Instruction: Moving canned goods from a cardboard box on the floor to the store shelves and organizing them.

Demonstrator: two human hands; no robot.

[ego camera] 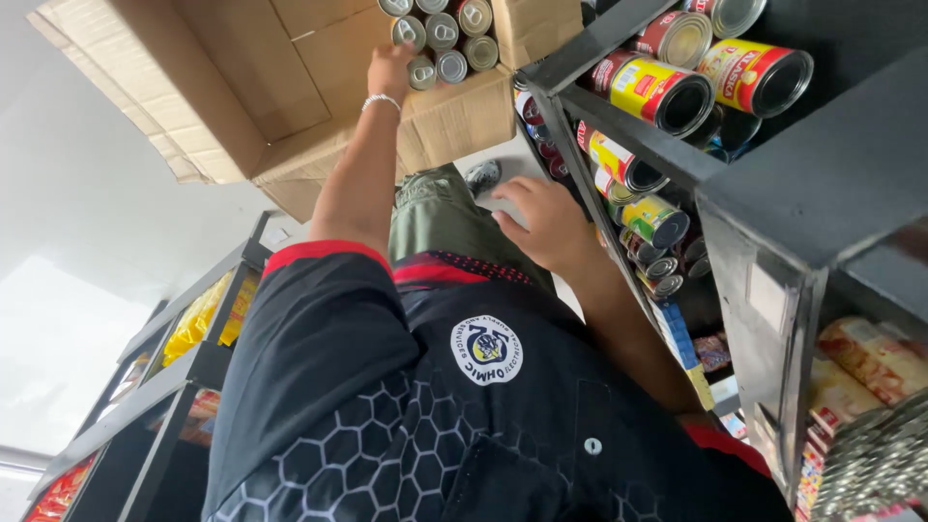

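My left hand (390, 70), a bracelet on its wrist, reaches down into an open cardboard box (290, 87) on the floor. Its fingers close on a silver-topped can (421, 72) at the edge of several cans packed upright in the box (445, 34). My right hand (544, 224) hangs lower, over my green trousers (435, 213), next to the dark metal shelf's lower levels. Its fingers are spread and hold nothing.
A dark metal shelf unit (677, 155) on the right holds red-and-yellow labelled cans (657, 92) lying on their sides, with packets (870, 353) lower down. Another shelf with yellow packets (198, 319) stands at the left. My shoe (482, 177) is on the pale floor.
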